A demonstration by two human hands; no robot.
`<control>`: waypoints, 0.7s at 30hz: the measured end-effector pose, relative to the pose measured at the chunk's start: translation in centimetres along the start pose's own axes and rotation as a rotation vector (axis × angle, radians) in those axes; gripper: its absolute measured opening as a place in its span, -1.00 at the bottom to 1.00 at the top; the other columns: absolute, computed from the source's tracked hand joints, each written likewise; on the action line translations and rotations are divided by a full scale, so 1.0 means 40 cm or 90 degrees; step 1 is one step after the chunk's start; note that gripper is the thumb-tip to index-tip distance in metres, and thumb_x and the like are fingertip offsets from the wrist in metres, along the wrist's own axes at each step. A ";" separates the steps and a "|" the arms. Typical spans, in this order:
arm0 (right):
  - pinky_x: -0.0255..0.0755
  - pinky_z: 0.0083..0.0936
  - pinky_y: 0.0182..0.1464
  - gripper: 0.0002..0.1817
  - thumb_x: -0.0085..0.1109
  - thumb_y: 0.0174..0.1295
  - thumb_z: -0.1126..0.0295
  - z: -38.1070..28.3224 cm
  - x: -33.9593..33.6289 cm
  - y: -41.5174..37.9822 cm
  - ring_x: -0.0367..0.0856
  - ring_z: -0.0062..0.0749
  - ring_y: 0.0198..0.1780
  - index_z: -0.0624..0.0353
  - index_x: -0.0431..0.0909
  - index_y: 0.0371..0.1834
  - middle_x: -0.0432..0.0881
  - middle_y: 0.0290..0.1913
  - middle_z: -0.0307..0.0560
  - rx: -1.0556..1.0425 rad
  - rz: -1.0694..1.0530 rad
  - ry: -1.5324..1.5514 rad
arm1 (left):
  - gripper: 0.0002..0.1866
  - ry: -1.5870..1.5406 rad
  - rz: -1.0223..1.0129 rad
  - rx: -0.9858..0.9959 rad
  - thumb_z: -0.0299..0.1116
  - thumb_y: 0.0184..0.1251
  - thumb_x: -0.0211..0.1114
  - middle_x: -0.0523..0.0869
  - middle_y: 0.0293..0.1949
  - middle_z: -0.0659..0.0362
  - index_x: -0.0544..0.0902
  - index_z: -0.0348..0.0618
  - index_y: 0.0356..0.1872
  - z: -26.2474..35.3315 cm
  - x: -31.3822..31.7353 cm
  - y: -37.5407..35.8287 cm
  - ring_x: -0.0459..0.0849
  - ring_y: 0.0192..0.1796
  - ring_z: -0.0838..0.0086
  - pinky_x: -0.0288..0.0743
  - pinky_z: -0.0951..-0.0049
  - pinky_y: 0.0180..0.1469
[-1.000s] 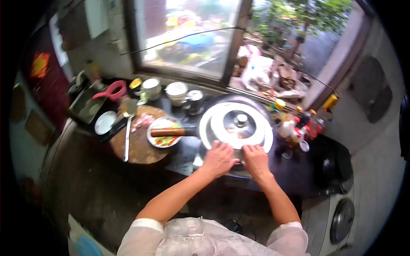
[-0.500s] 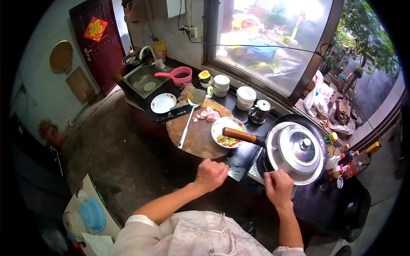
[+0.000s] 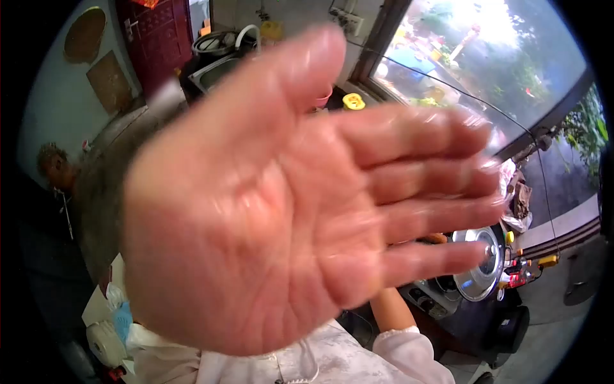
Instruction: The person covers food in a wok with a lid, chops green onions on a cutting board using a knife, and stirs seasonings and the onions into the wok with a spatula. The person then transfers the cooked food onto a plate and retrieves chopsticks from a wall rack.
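Observation:
My left hand (image 3: 307, 211) is held up close to the camera and fills much of the view. Its palm faces me, thumb upward and fingers spread to the right, with nothing in it. My right forearm (image 3: 387, 308) comes up from its sleeve at the lower right, but the hand at its end is hidden behind my left palm. Beyond the left fingertips, a silver pot lid (image 3: 472, 286) covers the pan on the stove (image 3: 425, 297). The chopping board and bowls are blocked from sight.
A cut yellow squash (image 3: 354, 101) and the edge of a pink dipper (image 3: 325, 98) show above the hand. Several bottles (image 3: 515, 279) stand right of the lid. The sink (image 3: 211, 77) is at the back left, beside a dark red door (image 3: 155, 38).
My left hand has risen from beside the counter to right before the camera, its fist opening flat. The view has turned, and my right hand has gone out of sight.

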State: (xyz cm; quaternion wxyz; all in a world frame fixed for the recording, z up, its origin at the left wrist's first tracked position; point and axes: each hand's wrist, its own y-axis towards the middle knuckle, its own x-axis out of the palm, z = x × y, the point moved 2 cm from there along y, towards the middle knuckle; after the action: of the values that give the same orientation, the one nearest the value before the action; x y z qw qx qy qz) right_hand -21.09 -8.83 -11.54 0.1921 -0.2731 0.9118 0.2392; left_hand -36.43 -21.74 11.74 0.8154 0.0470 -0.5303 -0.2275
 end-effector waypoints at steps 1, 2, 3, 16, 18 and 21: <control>0.46 -0.35 -0.23 -0.84 0.23 0.20 0.44 -0.006 0.008 0.023 0.58 -0.28 -0.36 0.30 0.55 -0.22 0.63 -0.37 0.15 0.007 0.001 0.006 | -0.34 -0.018 -0.024 -0.007 0.02 0.58 -0.23 0.43 0.32 -0.27 0.34 -0.41 0.36 0.011 -0.015 0.008 0.39 0.39 -0.14 0.30 -0.09 0.40; 0.46 -0.35 -0.23 -0.84 0.23 0.20 0.45 -0.007 0.019 0.044 0.58 -0.28 -0.36 0.30 0.55 -0.23 0.63 -0.37 0.14 0.026 0.005 0.013 | -0.34 -0.029 -0.037 -0.008 0.02 0.58 -0.23 0.43 0.32 -0.27 0.34 -0.41 0.36 0.022 -0.034 0.017 0.39 0.39 -0.13 0.30 -0.08 0.40; 0.46 -0.36 -0.24 -0.84 0.23 0.19 0.45 0.001 0.026 0.065 0.58 -0.29 -0.36 0.30 0.55 -0.23 0.63 -0.37 0.13 0.043 0.007 0.019 | -0.34 -0.039 -0.052 -0.011 0.02 0.58 -0.23 0.44 0.31 -0.27 0.34 -0.41 0.35 0.032 -0.049 0.026 0.39 0.39 -0.13 0.30 -0.08 0.40; 0.45 -0.43 -0.30 -0.87 0.21 0.13 0.55 0.199 0.197 0.274 0.56 -0.37 -0.39 0.30 0.54 -0.26 0.61 -0.38 0.03 0.254 0.017 0.109 | -0.36 -0.090 -0.078 -0.014 0.01 0.57 -0.23 0.48 0.26 -0.25 0.37 -0.42 0.31 0.241 -0.234 0.089 0.44 0.34 -0.10 0.33 -0.05 0.38; 0.45 -0.45 -0.31 -0.87 0.21 0.12 0.57 0.222 0.215 0.309 0.56 -0.38 -0.40 0.30 0.54 -0.27 0.61 -0.38 0.02 0.282 0.022 0.125 | -0.36 -0.094 -0.070 -0.022 0.01 0.57 -0.23 0.49 0.25 -0.25 0.38 -0.42 0.30 0.283 -0.265 0.120 0.45 0.33 -0.09 0.33 -0.05 0.38; 0.45 -0.46 -0.33 -0.87 0.21 0.10 0.59 0.255 0.240 0.353 0.55 -0.40 -0.41 0.31 0.53 -0.27 0.60 -0.39 -0.01 0.322 0.038 0.147 | -0.36 -0.109 -0.062 -0.038 0.01 0.57 -0.23 0.50 0.24 -0.24 0.39 -0.42 0.29 0.337 -0.304 0.161 0.46 0.32 -0.09 0.34 -0.04 0.38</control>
State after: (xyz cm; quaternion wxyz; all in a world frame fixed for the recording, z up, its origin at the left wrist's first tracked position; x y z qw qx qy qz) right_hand -34.66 3.19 -19.75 0.1419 -0.2147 0.9660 -0.0231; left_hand -50.36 -8.68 9.37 0.7561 0.0290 -0.5879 -0.2860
